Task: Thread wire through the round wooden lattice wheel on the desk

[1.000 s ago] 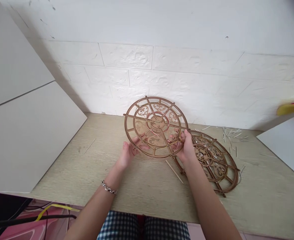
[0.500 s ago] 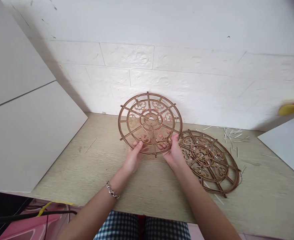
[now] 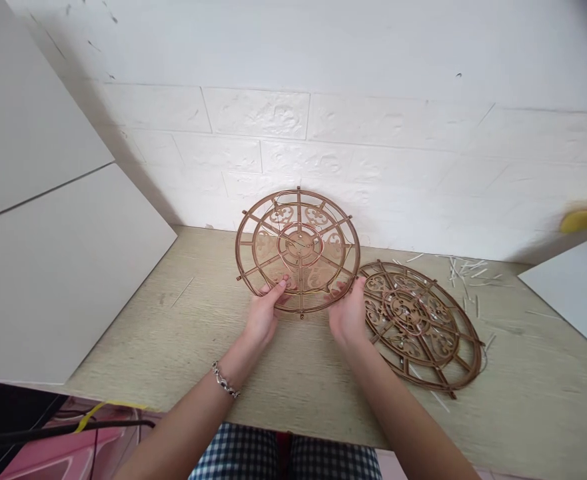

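A round, brown openwork frame (image 3: 300, 267) with spokes, scroll cut-outs, a see-through amber panel and thin coppery wires stands tilted up above the table. My left hand (image 3: 263, 313) grips its lower left rim, thumb on the front face and fingers behind. At the lower right rim is my right hand (image 3: 349, 313); its thumb lies along the edge and its fingers show faintly through the panel. Just right of that hand, a second brown frame (image 3: 438, 370) of similar pattern lies on the table, with small white bits visible through its openings. My right forearm passes over its near left side.
Thin white strips (image 3: 466, 270) are scattered on the wooden table (image 3: 198, 360) at the back right. A white brick-pattern wall (image 3: 253, 110) rises behind. White panels (image 3: 68, 280) stand at the left; another white board (image 3: 573, 287) and a blurred yellow object (image 3: 586, 220) are at the right.
The held frame has turned slightly in my hands. My right hand has shifted outward along the rim, and its thumb has moved off the front face toward the edge.
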### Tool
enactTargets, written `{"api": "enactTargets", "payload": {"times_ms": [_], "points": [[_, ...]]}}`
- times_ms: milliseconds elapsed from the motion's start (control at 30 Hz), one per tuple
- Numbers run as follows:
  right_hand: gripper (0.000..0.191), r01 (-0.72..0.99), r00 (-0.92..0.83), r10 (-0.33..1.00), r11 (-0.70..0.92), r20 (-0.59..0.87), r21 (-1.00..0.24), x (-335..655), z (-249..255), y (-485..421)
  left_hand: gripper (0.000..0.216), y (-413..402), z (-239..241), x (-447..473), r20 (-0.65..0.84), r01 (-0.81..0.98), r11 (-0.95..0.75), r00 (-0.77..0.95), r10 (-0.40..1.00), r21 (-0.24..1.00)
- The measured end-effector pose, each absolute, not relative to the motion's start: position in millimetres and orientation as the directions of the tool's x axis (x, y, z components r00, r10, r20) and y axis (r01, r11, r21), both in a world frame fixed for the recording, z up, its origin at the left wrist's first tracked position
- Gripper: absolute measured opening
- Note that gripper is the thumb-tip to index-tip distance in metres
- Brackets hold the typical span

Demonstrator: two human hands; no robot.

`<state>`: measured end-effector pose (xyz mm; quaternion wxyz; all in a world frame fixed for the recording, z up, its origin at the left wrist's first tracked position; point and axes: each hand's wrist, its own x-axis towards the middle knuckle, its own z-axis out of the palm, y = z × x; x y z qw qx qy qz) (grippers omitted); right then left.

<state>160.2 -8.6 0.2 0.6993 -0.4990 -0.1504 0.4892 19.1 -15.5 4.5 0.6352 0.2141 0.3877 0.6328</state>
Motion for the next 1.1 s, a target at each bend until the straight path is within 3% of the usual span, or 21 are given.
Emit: {"api": "enactTargets", "payload": {"times_ms": [67, 167, 267, 333, 433, 633, 833, 1000, 1100], "points": [[0.062, -0.331, 0.614, 0.774, 0.078, -0.152, -0.94, 167.2, 0.9, -9.0, 0.033, -14.7, 3.7, 18.3, -0.223, -0.628, 0.107, -0.109, 0.969, 0.771], [0.069, 0.172, 0.666, 0.702, 0.184, 0.252, -0.968, 178.6, 10.2, -12.0, 0.032, -13.4, 3.4, 17.0, -0.233, -0.629, 0.104, -0.125, 0.965, 0.77], [0.045, 0.653, 0.325, 0.699, 0.321, 0.637, -0.686, 181.2, 19.7, -17.4, 0.033, -12.6, 3.5, 16.3, -0.249, -0.631, 0.112, -0.132, 0.959, 0.768], [0.025, 0.794, 0.073, 0.714, 0.382, 0.697, -0.473, 176.5, 21.4, -21.0, 0.033, -12.9, 3.6, 16.4, -0.245, -0.626, 0.107, -0.138, 0.96, 0.772], [0.017, 0.87, -0.118, 0.733, 0.402, 0.67, -0.287, 166.9, 17.3, -24.8, 0.032, -14.3, 3.9, 17.6, -0.219, -0.609, 0.094, -0.134, 0.967, 0.788], [0.018, 0.875, -0.242, 0.719, 0.452, 0.652, -0.174, 164.6, 10.7, -23.7, 0.026, -16.9, 6.5, 20.9, -0.239, -0.596, 0.117, -0.13, 0.962, 0.794], [0.019, 0.836, -0.445, 0.59, 0.543, 0.673, 0.077, 168.5, 20.4, -24.6, 0.029, -18.8, 7.7, 21.5, -0.262, -0.618, 0.168, -0.064, 0.963, 0.768], [0.019, 0.877, -0.398, 0.575, 0.467, 0.715, 0.112, 160.1, 23.5, -30.8, 0.031, -19.6, 7.5, 21.3, -0.243, -0.617, 0.154, -0.062, 0.968, 0.772], [0.019, 0.851, -0.447, 0.543, 0.503, 0.711, 0.151, 158.1, 23.7, -31.1, 0.031, -19.5, 9.0, 21.0, -0.22, -0.634, 0.125, -0.072, 0.973, 0.763]]}}
